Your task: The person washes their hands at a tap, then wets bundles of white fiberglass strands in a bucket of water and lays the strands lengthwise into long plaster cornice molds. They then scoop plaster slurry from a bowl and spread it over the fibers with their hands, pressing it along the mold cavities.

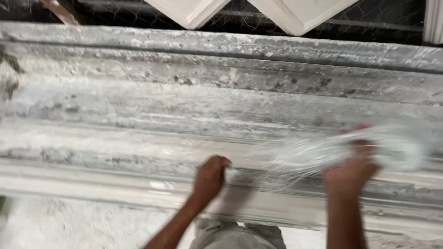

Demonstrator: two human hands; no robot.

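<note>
Though blurred, fibre bundle (323,154) btwn hands (210,177) (353,173)

A bundle of white, hair-thin fibres (350,150) is seen stretched across the long grey moulding form (184,110), at about four o'clock in the frame. The strands are fanned out and blurred, running from a thin end at six o'clock to a thicker, looped mass at three o'clock. The thin end is pinched in the left hand (210,177); the looped mass is gripped in the right hand (353,168). The form, streaked with dried white plaster, is laid horizontally from nine o'clock to three o'clock, its stepped ridges running lengthwise.
</note>
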